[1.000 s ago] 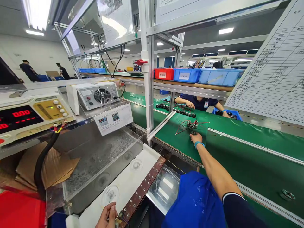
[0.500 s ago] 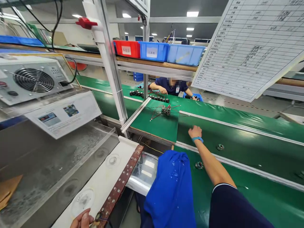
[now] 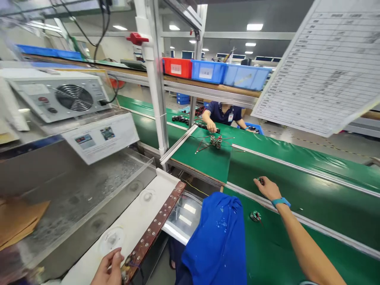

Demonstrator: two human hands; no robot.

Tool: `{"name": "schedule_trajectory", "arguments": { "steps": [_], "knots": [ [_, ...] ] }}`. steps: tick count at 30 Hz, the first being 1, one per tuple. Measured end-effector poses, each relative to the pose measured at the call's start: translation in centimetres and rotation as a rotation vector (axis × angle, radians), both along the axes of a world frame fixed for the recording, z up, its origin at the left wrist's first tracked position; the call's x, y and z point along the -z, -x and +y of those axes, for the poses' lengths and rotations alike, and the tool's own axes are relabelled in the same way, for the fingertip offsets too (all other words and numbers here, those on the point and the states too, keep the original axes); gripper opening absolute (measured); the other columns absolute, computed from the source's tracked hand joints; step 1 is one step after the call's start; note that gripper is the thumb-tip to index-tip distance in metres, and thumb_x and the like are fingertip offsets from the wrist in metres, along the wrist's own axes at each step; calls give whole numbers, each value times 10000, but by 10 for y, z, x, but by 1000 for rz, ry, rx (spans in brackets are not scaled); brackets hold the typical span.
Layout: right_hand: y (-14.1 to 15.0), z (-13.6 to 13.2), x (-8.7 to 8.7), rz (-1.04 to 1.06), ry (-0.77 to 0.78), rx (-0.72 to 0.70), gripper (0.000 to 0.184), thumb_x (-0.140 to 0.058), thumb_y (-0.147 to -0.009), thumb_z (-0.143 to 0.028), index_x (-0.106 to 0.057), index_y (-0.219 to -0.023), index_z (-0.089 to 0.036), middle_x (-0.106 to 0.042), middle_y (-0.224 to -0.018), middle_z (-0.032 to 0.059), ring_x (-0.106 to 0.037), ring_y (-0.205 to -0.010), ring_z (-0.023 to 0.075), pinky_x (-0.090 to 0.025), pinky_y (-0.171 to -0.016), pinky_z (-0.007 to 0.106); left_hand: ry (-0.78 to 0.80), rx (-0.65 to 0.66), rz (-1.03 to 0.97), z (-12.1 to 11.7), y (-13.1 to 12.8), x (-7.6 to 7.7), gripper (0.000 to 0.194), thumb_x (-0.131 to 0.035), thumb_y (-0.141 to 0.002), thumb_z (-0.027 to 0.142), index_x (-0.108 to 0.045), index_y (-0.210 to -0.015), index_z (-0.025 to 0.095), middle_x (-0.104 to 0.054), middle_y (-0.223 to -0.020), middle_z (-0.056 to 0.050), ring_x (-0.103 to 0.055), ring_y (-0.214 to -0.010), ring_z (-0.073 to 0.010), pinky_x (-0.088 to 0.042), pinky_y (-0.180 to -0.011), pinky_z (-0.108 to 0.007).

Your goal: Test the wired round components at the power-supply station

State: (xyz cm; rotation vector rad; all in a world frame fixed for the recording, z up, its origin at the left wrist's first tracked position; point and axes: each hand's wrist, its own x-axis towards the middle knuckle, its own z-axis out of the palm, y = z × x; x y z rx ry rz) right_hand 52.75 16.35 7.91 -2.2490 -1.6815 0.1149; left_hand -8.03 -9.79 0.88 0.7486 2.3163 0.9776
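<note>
My right hand (image 3: 269, 189) is over the green conveyor belt, a blue band round its wrist. Its fingers are closed on a small round motor stator (image 3: 261, 181), mostly hidden by them. Another stator (image 3: 255, 216), with a green face and red wires, lies on the green bench surface nearer me. At the lower left, my left hand (image 3: 109, 270) has thumb and fingers curled together beside the end of a brown riveted strip (image 3: 156, 217). Whatever those fingers hold, if anything, I cannot make out. A clear round disc (image 3: 111, 239) lies just beyond them on the white ledge.
A co-worker (image 3: 224, 113) across the belt has one hand near a row of black parts. Several wired stators (image 3: 216, 141) stand on a green board (image 3: 204, 162). A blue cloth (image 3: 219, 237) hangs before me. A white upright pipe (image 3: 154, 87) and hanging paper sheet (image 3: 320, 71) flank the view.
My right hand has moved right and closed on the stator that lay on the belt. The view has shifted. The co-worker's hand has come forward by the black parts. My left hand stays near the strip.
</note>
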Motion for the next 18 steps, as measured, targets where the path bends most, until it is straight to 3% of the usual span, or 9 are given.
{"name": "schedule_trajectory", "arguments": {
  "steps": [4, 8, 10, 12, 14, 16, 18],
  "knots": [
    [127, -14, -43, 251, -71, -502, 451, -479, -863, -601, -684, -915, -203, -678, -725, 33, -605, -663, 191, -445, -632, 288, -323, 44, 90, 5, -41, -20, 415, -515, -750, 531, -676, -952, 206, -719, -1106, -122, -620, -1129, -309, -445, -1043, -477],
    [270, -61, -80, 526, 133, -1036, 426, -474, -902, -562, -693, -930, -197, -693, -770, 26, -600, -694, 171, -457, -634, 261, -455, 228, -32, 18, -96, -63, 377, -570, -818, 396, -657, -1140, 219, -634, -1308, -114, -532, -1279, -275, -353, -1145, -487],
    [336, -89, -89, 627, 247, -1256, 396, -491, -905, -542, -694, -937, -204, -694, -785, 25, -595, -700, 170, -461, -639, 264, -519, 334, -184, 21, -117, -81, 547, -646, -796, 343, -538, -1320, 230, -549, -1418, -108, -469, -1341, -266, -304, -1177, -471],
    [396, -113, -88, 673, 322, -1414, 338, -528, -894, -519, -687, -948, -225, -685, -770, 12, -580, -679, 165, -449, -627, 266, -609, 328, -359, 20, -129, -93, 634, -715, -755, 370, -519, -1329, 188, -563, -1383, -139, -462, -1336, -288, -302, -1171, -458],
    [450, -128, -77, 657, 329, -1504, 284, -575, -873, -483, -663, -987, -237, -672, -754, -3, -567, -663, 157, -427, -619, 261, -696, 218, -568, 14, -133, -95, 543, -705, -762, 442, -589, -1205, 150, -654, -1192, -147, -562, -1192, -290, -388, -1091, -440],
    [496, -132, -56, 558, 301, -1549, 275, -612, -850, -432, -630, -1030, -225, -663, -756, -9, -571, -676, 156, -406, -632, 254, -746, 46, -775, 4, -130, -92, 419, -659, -795, 489, -628, -1035, 146, -679, -886, -80, -640, -940, -237, -471, -941, -392],
    [532, -129, -29, 383, 274, -1582, 280, -637, -827, -361, -612, -1057, -203, -666, -785, 6, -586, -717, 170, -391, -658, 256, -749, -129, -937, -9, -122, -85, 375, -672, -786, 502, -614, -914, 154, -588, -668, 3, -628, -752, -180, -483, -796, -333]
  ]
}}
